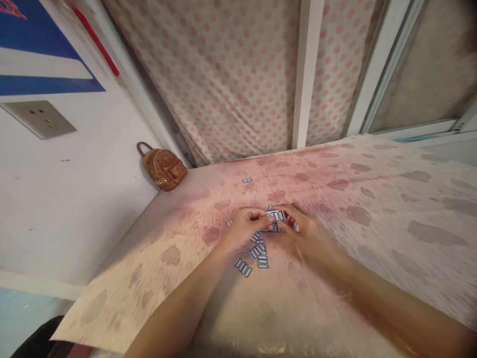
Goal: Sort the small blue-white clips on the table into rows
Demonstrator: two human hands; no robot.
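Observation:
My left hand (246, 224) and my right hand (306, 227) meet over the table, both closed. Between their fingertips is a small flat card (276, 216) with white bars edged in blue. The left thumb presses on its near left side, while the right thumb and forefinger hold its right end. Beneath and in front of the hands lies a loose pile of similar cards (258, 248), some overlapping. One card (243, 267) rests apart, closer to me. Part of the pile is hidden behind the fingers.
Another card (247, 180) lies farther back on the patterned tablecloth (357, 248). A small brown backpack-shaped bag (164, 169) leans at the wall corner on the left. Behind the table hangs a dotted curtain (231, 74), with a white window frame (307, 74) in front.

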